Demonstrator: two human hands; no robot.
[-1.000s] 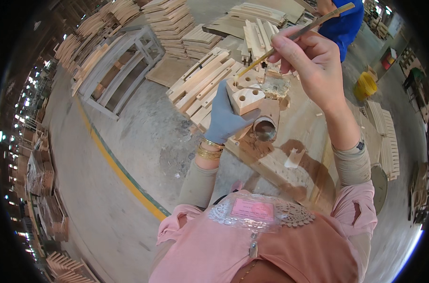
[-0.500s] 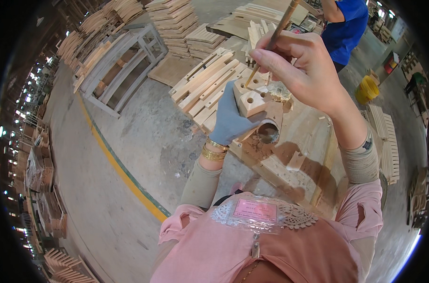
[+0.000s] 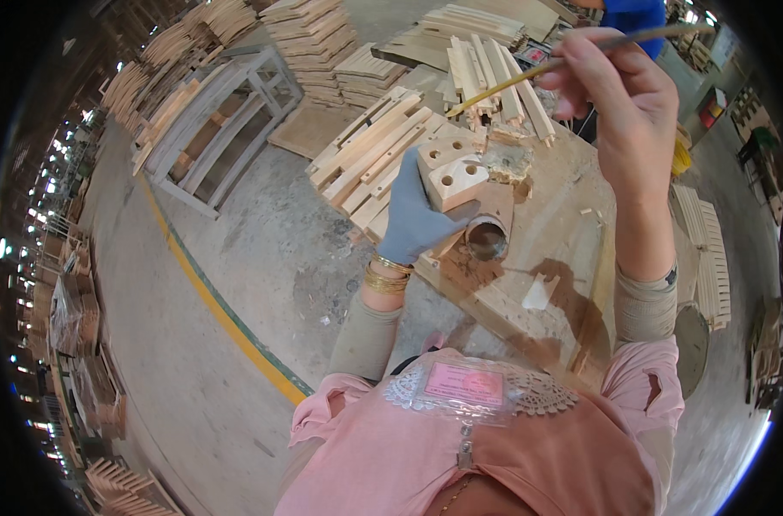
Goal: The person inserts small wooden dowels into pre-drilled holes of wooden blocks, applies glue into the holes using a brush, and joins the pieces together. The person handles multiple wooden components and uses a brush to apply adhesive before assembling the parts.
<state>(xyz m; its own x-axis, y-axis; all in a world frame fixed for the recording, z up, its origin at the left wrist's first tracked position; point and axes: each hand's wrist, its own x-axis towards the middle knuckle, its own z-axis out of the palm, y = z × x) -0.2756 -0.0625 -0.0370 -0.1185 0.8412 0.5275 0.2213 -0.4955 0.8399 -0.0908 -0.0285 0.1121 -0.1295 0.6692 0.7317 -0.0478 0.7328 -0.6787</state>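
Observation:
My left hand (image 3: pixel 413 215), in a grey glove with gold bangles at the wrist, is closed around pale wooden blocks (image 3: pixel 450 191) with round holes in their upper faces. Two blocks appear to sit side by side in its grip. Raised to the right and bare, my right hand (image 3: pixel 628 103) pinches a thin stick (image 3: pixel 503 86). The stick is dark toward its outer end and yellowish toward its tip, which points left above the workbench, apart from the blocks. Just right of the blocks is a crusted, yellowish lump (image 3: pixel 507 162), above a round open-ended tube (image 3: pixel 488 239).
Wooden strips (image 3: pixel 370 155) lie beyond my left hand, with more strips (image 3: pixel 494 77) farther back. The wooden workbench (image 3: pixel 555 202) carries a small offcut (image 3: pixel 540 292). A grey wooden rack (image 3: pixel 224 129) stands at left. A person in a blue shirt (image 3: pixel 632 15) is at the far right.
My right hand has moved right and up, lifting the stick's tip out of a block hole and tilting the stick nearly level. My left hand still holds the blocks.

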